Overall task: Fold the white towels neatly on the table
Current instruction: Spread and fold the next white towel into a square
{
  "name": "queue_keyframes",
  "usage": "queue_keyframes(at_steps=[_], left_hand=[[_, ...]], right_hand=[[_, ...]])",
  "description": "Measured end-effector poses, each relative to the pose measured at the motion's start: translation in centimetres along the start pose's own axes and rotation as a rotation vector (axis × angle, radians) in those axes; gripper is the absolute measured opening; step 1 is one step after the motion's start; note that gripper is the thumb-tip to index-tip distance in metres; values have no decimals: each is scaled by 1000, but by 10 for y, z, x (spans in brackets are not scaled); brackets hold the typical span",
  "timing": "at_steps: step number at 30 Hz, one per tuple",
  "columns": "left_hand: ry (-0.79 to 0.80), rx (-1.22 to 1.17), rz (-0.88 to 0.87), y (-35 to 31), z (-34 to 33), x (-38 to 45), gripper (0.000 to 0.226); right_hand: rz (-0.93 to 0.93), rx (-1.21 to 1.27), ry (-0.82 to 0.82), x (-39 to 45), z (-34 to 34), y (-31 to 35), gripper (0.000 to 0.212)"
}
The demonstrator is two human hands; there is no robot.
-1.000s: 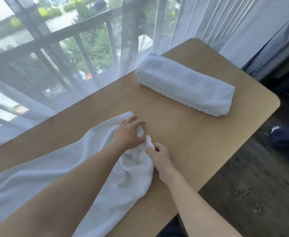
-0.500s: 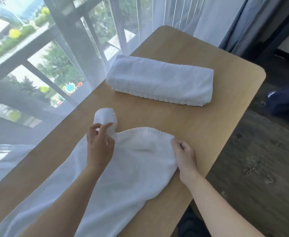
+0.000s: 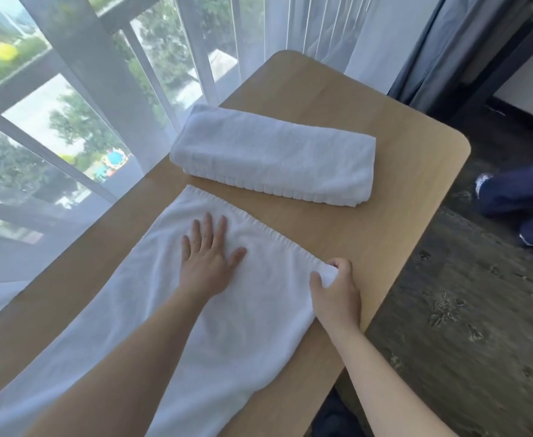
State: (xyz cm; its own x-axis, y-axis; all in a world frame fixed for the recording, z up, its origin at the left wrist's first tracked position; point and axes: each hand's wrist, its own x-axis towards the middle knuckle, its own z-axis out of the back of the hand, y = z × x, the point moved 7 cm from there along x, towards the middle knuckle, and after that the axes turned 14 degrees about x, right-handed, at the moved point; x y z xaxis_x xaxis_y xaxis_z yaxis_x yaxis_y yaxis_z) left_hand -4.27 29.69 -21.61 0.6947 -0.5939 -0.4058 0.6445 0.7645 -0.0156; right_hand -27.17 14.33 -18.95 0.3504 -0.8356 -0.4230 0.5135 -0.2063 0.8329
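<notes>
1. Towel (image 3: 227, 310) was spread on table (image 3: 400, 216), long axis running from far hemmed end back toward the person's near-left.
2. Left hand (image 3: 208, 260) was pressed flat on it, fingers splayed, nothing gripped.
3. Right hand (image 3: 334, 291) was pinched on the far-right corner, so nearer for the fold.
4. Cloth looked white, soft, lightly creased.
5. Folded towel (image 3: 274, 156) lay just beyond, w/ a gap.

left hand (image 3: 207, 260) flat, right hand (image 3: 336, 294) pinching
</notes>
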Motion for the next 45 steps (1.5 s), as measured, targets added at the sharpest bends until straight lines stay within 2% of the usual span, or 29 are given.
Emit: queue_keyframes(at_steps=[3,6,9,12,14,16,20,23,25,28,30,32,34,36,38,41,43,45], left_hand=[[0,11,4,-5,3,12,83],[-22,14,-17,-10,10,21,81],[-133,-114,-53,-12,24,11,74],[-294,-124,108,-6,24,-20,62],[-222,-85,225,-8,5,-34,64],[-164,-39,255,-13,-10,-32,68],[-215,-5,268,-16,-8,-12,69],[-210,-38,249,-19,-2,-7,68],[-259,-152,232,-20,8,-15,67],[-369,-160,314,-8,16,-46,61],[-374,-152,409,8,9,-72,61],[-347,-152,498,28,-4,-95,64],[-310,-138,595,47,-17,-115,68],[-249,-148,662,60,-32,-129,71],[-198,-151,675,62,-47,-142,73],[-204,-133,672,64,-60,-159,72],[-211,-131,677,72,-65,-170,72],[-213,-128,673,81,-68,-180,72]], right_hand=[[30,-64,13,7,4,3,19],[26,5,-25,10,10,4,21],[-5,133,-31,5,14,5,37],[-57,215,86,-6,7,-2,55],[-68,203,222,-15,-2,-8,62],[-57,170,290,-18,-5,-10,64],[-59,235,193,-8,12,-12,57],[-65,240,260,-7,16,-6,58],[-65,129,285,-5,16,-5,63],[75,-33,148,-3,27,2,63],[239,-140,29,-5,32,19,63],[434,-294,-4,-7,23,39,60],[615,-412,82,-12,-1,56,53],[716,-495,248,-19,-35,66,45],[801,-549,431,-29,-72,70,41],[888,-623,640,-43,-121,73,42],[875,-639,708,-45,-143,75,43],[881,-606,697,-41,-153,84,43]])
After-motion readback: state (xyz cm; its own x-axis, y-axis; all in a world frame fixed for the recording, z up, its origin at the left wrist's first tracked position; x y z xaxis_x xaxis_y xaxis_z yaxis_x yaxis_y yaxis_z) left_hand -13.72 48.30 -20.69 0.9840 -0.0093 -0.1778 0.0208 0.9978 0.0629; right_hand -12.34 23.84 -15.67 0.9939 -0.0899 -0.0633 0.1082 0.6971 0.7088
